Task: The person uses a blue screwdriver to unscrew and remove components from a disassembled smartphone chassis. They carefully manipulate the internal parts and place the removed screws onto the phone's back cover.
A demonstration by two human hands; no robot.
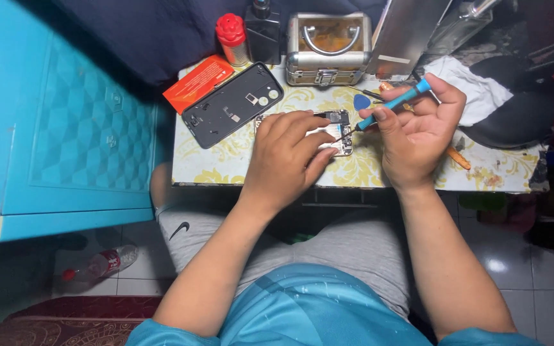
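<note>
An opened phone [336,125] lies on a small table [226,166] with a yellow floral top, its inner boards exposed. My left hand [288,154] presses down on it, fingers spread over its left and middle part. My right hand [418,131] grips a blue-handled screwdriver [392,104], whose tip points down-left at the phone's right side. The phone's black back cover [232,104] rests inside up to the left of the phone.
An orange flat box [198,83], a red-capped bottle [232,38], a black bottle [263,32] and a metal case with a handle [328,48] stand at the table's back. A blue pick [361,101], white cloth [476,83], a blue cabinet [65,115] and a plastic floor bottle [100,264] surround it.
</note>
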